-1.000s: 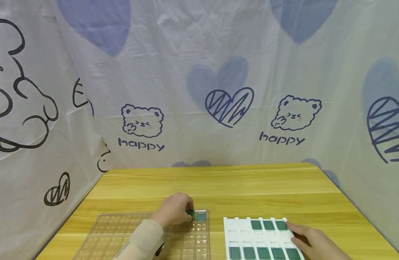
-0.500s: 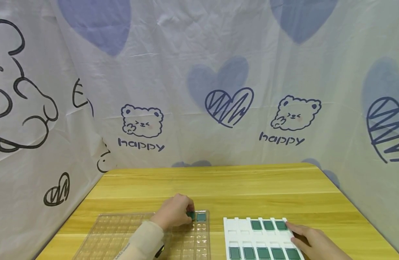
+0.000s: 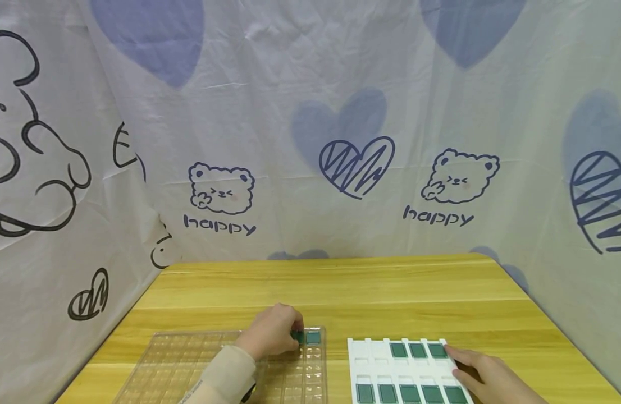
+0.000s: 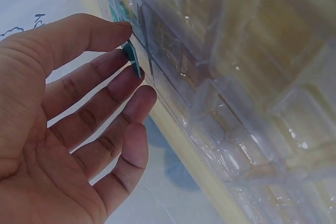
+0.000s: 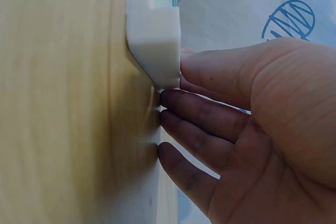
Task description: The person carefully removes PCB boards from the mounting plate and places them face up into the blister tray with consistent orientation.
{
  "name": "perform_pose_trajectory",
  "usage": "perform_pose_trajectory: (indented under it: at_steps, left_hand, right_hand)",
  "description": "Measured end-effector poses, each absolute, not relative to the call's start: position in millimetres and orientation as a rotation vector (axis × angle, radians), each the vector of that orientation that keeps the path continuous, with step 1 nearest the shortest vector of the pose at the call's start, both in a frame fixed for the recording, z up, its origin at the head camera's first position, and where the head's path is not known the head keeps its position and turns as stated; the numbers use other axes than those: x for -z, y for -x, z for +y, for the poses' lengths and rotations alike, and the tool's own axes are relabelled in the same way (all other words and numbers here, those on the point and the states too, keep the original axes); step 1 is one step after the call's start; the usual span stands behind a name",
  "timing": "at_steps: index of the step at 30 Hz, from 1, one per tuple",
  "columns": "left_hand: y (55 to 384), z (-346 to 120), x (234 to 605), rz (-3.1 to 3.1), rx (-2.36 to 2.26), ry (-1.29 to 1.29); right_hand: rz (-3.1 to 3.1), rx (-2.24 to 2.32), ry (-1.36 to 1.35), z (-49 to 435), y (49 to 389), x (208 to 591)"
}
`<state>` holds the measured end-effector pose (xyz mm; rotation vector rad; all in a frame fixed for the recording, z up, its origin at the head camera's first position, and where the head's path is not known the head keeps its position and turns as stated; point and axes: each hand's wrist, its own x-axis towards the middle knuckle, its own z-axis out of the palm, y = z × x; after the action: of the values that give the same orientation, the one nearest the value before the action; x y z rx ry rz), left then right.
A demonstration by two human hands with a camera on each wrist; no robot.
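In the head view my left hand (image 3: 272, 332) pinches a thin green square chip (image 3: 297, 336) at the back row of a clear plastic tray (image 3: 199, 342). In the left wrist view that chip (image 4: 134, 59) stands tilted between thumb and fingertips, with its far part against the tray's pocket. A second green chip (image 3: 313, 337) lies in the corner pocket to the right. My right hand (image 3: 484, 373) touches the right side of a white slotted rack (image 3: 381, 367). In the right wrist view the thumb rests on the rack's end (image 5: 157, 51), the other fingers extended near the tabletop.
Several green chips (image 3: 418, 350) sit in the rack's back row and several more (image 3: 410, 394) in its front row. Wood-patterned table (image 3: 336, 292) lies behind and between tray and rack. A printed cloth (image 3: 290, 224) hangs behind and at both sides.
My left hand has shifted very slightly to the right and nearer me, and the chip in its fingers has changed its tilt. The right hand and the rack have stayed put.
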<state>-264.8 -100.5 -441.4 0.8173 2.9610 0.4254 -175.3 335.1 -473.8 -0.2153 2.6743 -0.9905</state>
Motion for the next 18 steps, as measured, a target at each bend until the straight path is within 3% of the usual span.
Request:
perform_pose_trajectory:
  at_steps: [18]
  left_hand:
    - [263.7, -99.0, 442.7, 2.978, -0.406, -0.779]
  right_hand:
    - [2.674, 0.998, 0.225, 336.7, 175.7, 475.4]
